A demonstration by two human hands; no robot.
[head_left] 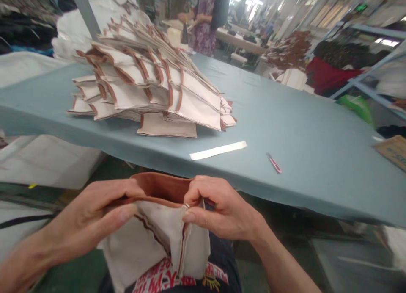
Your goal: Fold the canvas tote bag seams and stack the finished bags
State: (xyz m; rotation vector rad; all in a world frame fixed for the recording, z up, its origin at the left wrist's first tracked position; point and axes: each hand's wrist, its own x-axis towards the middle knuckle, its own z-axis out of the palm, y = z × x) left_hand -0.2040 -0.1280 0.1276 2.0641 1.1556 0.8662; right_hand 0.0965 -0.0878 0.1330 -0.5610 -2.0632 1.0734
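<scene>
Between my two hands is a cream fabric bag (158, 225) with a brown lining, its mouth spread toward the table. My left hand (108, 208) pinches the rim on the left, thumb outside and fingers inside the opening. On the right, my right hand (215, 208) grips the rim close to a side seam. Dark brown seam edges run down the bag's outside, and its lower part hangs in front of a dark garment with red lettering.
A large pile of similar cream bags (152, 81) lies on the blue-covered table (301, 149). Nearer its front edge are a white strip (218, 150) and small thread snips (274, 163). Another person (206, 22) stands beyond. Loaded shelves (364, 68) are at the right.
</scene>
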